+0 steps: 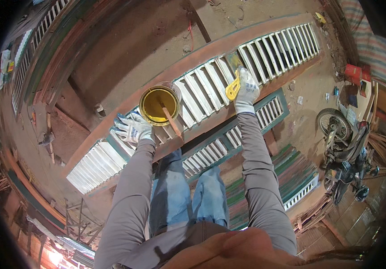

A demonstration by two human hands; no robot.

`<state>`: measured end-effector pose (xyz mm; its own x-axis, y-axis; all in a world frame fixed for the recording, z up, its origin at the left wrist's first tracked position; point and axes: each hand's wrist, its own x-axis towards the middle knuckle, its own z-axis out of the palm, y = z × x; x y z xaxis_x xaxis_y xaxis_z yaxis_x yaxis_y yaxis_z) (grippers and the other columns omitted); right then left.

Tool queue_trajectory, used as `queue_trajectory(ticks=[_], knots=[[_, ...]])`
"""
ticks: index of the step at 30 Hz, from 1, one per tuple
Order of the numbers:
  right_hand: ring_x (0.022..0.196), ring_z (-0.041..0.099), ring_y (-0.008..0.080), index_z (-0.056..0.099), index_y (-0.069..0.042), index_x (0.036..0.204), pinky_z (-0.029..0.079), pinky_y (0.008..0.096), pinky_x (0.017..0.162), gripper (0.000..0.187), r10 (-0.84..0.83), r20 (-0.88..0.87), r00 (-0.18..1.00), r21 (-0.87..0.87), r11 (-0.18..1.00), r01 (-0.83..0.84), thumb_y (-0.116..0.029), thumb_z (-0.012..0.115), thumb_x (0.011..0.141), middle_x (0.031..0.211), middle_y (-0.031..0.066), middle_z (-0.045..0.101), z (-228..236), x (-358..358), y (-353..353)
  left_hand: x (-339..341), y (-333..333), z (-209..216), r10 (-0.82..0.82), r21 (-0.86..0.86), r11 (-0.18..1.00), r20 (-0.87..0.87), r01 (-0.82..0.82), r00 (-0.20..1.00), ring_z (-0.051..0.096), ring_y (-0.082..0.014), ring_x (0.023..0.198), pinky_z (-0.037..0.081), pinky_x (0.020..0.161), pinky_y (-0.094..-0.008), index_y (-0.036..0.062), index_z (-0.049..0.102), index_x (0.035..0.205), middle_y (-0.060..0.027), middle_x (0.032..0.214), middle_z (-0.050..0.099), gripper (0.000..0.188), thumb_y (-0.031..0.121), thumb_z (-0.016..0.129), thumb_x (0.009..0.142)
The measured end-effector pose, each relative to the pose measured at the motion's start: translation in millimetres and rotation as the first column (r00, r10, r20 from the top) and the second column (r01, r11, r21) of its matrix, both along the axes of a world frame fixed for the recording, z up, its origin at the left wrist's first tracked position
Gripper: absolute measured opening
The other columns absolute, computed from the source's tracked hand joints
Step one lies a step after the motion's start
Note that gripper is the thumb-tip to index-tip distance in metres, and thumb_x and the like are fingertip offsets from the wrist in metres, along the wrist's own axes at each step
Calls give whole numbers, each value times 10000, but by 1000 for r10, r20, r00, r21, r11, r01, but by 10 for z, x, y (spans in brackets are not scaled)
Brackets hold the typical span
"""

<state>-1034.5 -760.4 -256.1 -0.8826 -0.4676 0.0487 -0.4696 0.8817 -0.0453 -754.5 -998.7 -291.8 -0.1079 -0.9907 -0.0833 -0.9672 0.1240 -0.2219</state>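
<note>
A long louvered shutter point(157, 154) with white slats and a reddish-brown and green frame lies slantwise before me. On its slats stands an open round can point(146, 104) of yellow-brown liquid, with a wooden stick point(171, 119) leaning out over the rim. My left hand point(133, 127), in a white and blue glove, rests fingers apart on the shutter just left of the can. My gloved right hand point(247, 89) is closed on a paintbrush point(233, 88) with a yellow handle, over the crossbar point(234, 61) between two slat sections. The glove mostly hides the brush's head.
A second, green-framed shutter point(220, 154) lies under the first, near my legs. Green and brown boards point(264, 175) are stacked at right, with a motorcycle point(345, 152) beyond. A red bucket point(354, 74) stands far right. More frames point(45, 40) lean at upper left.
</note>
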Motion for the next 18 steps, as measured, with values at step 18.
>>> queue_trajectory(ticks=[18], knots=[[1037, 642, 249, 603, -146, 1238, 523, 353, 849, 382, 60, -52, 997, -211, 975, -69, -146, 567, 858, 1170, 73, 652, -81, -128, -196, -54, -29, 54, -14, -49, 999, -15, 13, 1000, 203, -432, 1410, 212, 1109, -564, 91, 312, 1474, -175, 1510, 303, 637, 452, 332, 950]])
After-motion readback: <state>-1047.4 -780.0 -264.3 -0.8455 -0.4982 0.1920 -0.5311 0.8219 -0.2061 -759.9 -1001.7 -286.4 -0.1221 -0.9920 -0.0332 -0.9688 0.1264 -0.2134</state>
